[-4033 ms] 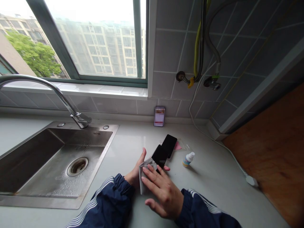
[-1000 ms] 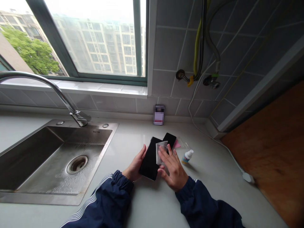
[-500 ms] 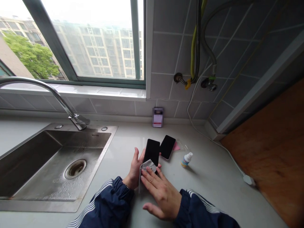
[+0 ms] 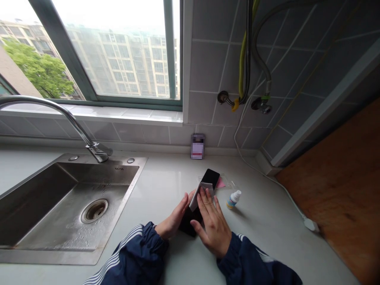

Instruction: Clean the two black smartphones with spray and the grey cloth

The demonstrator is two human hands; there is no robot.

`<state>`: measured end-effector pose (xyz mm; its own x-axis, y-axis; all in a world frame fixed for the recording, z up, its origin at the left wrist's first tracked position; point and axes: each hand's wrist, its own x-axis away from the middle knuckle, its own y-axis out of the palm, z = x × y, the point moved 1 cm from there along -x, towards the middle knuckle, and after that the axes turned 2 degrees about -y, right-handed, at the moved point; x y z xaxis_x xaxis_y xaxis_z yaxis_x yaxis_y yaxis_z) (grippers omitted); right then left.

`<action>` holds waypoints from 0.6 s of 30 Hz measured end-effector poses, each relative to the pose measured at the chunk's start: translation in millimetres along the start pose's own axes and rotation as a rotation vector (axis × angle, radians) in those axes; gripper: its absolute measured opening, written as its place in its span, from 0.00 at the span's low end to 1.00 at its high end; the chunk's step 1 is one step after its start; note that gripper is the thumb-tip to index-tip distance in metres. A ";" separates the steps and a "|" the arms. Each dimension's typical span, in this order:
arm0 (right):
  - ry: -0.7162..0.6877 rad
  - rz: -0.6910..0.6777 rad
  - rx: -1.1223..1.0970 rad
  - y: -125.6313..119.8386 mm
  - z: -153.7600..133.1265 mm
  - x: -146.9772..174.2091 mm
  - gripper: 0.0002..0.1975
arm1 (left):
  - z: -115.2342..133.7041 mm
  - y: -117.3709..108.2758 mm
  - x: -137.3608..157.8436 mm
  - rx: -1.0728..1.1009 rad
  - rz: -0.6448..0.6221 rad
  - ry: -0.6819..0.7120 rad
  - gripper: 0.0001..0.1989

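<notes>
My left hand (image 4: 174,217) holds a black phone (image 4: 188,225) from its left side, thumb up along the edge; most of its fingers are hidden behind the phone. A grey cloth (image 4: 195,200) lies over the phone's upper end. My right hand (image 4: 216,226) presses on that cloth, its fingers stretched out flat and its thumb apart. Just beyond, a second black phone (image 4: 211,177) rests on the counter, partly covered by the cloth and fingers. To the right of my right hand stands a small white spray bottle (image 4: 233,199).
A steel sink (image 4: 102,247) with a chrome faucet (image 4: 99,152) is at left. A phone-like device with a blurred screen (image 4: 197,148) leans on the back wall. Something pink (image 4: 220,183) and clear plastic lie beside the second phone. A white cable (image 4: 286,190) crosses the right side.
My right hand and the cloth have moved up along the phone, from its lower end to its upper end. The held phone has come nearer to me and tilted.
</notes>
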<state>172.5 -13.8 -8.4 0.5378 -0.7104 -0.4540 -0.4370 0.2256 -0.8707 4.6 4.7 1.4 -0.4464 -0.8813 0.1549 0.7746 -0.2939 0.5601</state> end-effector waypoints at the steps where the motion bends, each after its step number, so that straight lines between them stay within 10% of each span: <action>1: 0.012 0.009 0.003 -1.2 2.3 -1.1 0.40 | 1.4 1.9 0.6 0.011 -0.022 0.002 0.31; 7: 0.008 0.098 -0.003 -10.0 11.1 -7.6 0.36 | 11.8 9.4 1.2 0.294 -0.097 -0.119 0.35; 18: -0.091 0.035 -0.139 -5.4 13.3 -4.8 0.31 | 33.8 -12.5 3.0 0.321 0.180 -0.202 0.31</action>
<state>181.9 -2.8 -4.1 0.5810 -0.6387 -0.5045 -0.5488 0.1504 -0.8223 -21.6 18.2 22.4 -0.4204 -0.8084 0.4120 0.6838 0.0162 0.7295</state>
